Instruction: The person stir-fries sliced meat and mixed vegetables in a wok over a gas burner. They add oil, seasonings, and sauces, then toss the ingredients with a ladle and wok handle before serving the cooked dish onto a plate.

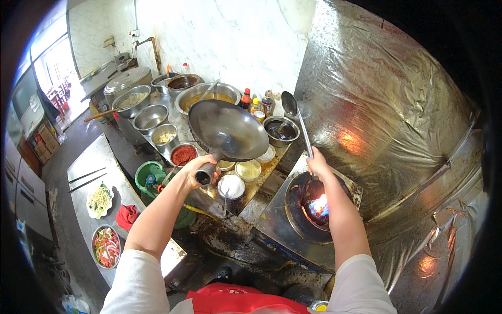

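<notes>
My left hand (199, 172) grips the hollow handle of a dark steel wok (231, 131). The wok is lifted and tilted above the seasoning table, and its inside looks bare apart from an oily sheen. In my right hand (319, 164) is a long-handled metal ladle (289, 103), raised with its dark bowl pointing away from me. Below my right forearm, flames burn in the round gas burner (302, 204); the forearm hides part of its ring. Beneath the wok stand a bowl of white granules (231, 186) and a bowl of pale yellow powder (248, 169).
Red paste (183, 155), dark sauce (281, 131) and a large basin of brownish liquid (208, 94) surround the wok. At left, a steel table (86, 157) bears a plate of shredded vegetables (99, 200), a bowl of cut peppers and onions (106, 247) and a red cloth (127, 216). Crinkled foil (384, 98) covers the right wall.
</notes>
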### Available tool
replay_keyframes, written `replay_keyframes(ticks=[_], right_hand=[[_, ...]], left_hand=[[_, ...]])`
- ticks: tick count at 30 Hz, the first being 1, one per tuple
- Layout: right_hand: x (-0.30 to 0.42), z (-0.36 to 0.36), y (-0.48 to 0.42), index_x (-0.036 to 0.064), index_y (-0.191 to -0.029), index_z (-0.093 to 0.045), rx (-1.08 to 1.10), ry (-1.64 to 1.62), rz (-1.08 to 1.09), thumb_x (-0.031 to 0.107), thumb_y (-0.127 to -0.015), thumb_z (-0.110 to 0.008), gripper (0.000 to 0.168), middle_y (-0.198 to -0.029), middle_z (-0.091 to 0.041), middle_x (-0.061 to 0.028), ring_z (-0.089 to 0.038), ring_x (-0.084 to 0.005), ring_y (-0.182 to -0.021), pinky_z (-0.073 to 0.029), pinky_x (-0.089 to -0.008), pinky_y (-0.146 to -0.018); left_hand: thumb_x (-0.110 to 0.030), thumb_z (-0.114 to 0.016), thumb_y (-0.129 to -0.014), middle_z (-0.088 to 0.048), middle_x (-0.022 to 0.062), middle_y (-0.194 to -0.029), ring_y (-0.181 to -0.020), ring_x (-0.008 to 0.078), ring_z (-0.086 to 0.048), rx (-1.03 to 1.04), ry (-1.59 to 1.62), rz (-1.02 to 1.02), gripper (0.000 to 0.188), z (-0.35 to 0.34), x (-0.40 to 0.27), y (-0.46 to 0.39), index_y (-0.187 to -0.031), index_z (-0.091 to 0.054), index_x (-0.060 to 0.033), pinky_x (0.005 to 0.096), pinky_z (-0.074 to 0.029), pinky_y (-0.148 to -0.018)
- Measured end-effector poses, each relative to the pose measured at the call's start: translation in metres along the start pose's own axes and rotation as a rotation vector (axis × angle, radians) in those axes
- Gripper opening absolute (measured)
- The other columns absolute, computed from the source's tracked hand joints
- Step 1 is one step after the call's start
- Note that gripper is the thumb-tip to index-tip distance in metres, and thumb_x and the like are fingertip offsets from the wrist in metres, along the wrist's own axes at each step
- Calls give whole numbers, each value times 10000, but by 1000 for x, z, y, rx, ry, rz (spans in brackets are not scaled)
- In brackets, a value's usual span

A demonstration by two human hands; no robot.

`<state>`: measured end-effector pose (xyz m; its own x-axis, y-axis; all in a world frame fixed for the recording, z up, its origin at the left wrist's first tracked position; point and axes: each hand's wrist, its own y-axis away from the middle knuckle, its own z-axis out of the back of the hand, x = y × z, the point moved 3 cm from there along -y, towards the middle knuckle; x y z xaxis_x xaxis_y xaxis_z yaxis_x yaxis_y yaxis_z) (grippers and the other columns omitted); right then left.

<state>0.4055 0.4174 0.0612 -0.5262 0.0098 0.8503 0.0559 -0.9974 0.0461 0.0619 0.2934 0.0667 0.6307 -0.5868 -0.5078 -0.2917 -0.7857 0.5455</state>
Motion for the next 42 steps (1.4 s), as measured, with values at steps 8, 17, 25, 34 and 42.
replay_keyframes(ticks=[8,17,25,34,42], right_hand=[[1,12,21,81,-888,-413,207,-668,-279,55,-793,-400,99,-565,-395,-22,-351,-68,-384,-291,-203,-325],[21,59,106,93,-1165,-365,434,-530,-167,55,-798,-405,371,-590,-389,8,-313,-33,-400,-245,-154,-330],[23,79,170,70,-928,-446,373,-211,-275,103,-795,-390,149,-557,-387,12,-353,-44,-387,-273,-177,-316],[4,77,232,73,-967,-378,498,-1167,-680,162,-863,-340,142,-555,-376,-11,-326,-36,-358,-238,-152,-286],[5,107,282,144,-1236,-276,98,48,-320,47,-743,-431,526,-540,-399,-2,-371,-75,-365,-288,-230,-335]], left_hand=[[-80,-509,-664,-455,154,-708,-488,190,-480,41,-59,-27,388,-8,6,1,-978,-284,-43,301,-470,-427],[-112,-493,-681,-454,129,-698,-495,165,-478,160,-87,80,386,-7,29,-4,-981,-262,-38,280,-467,-434],[-145,-518,-668,-449,91,-684,-488,160,-455,298,-252,102,339,-24,65,-11,-955,-391,-17,266,-422,-432],[-138,-496,-694,-457,86,-667,-496,155,-461,471,-142,333,261,-56,130,-28,-917,-402,-40,259,-420,-433],[-132,-506,-683,-469,112,-669,-486,170,-470,503,-61,488,297,-70,178,-24,-904,-382,21,264,-421,-429]])
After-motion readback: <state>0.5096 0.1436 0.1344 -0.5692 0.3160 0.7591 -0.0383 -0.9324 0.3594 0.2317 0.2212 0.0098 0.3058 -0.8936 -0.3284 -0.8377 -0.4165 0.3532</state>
